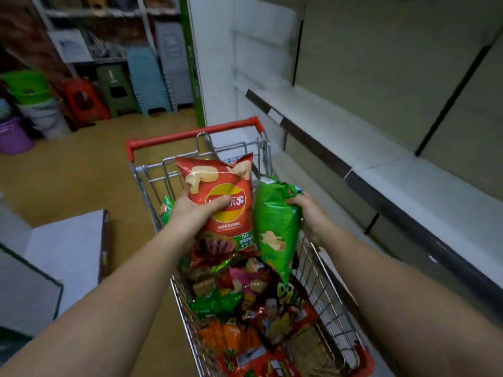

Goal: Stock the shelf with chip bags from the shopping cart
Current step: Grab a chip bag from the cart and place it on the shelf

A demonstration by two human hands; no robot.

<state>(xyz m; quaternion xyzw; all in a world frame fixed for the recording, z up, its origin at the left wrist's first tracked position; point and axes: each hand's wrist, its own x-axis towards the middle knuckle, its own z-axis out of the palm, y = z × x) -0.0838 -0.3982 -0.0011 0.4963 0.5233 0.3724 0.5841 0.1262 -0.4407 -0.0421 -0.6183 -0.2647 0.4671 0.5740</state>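
Left hand (pixel 194 206) grips red chip bag (pixel 220 202), right hand (pixel 309 210) grips green chip bag (pixel 276 229), both upright over cart (pixel 321 273). Shelf (pixel 408 170) at frame right, looks bare, bit blurry. Right hand nearer, so green probably first.

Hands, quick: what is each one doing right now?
Left hand: closed, holding the red chip bag.
Right hand: closed, holding the green chip bag.
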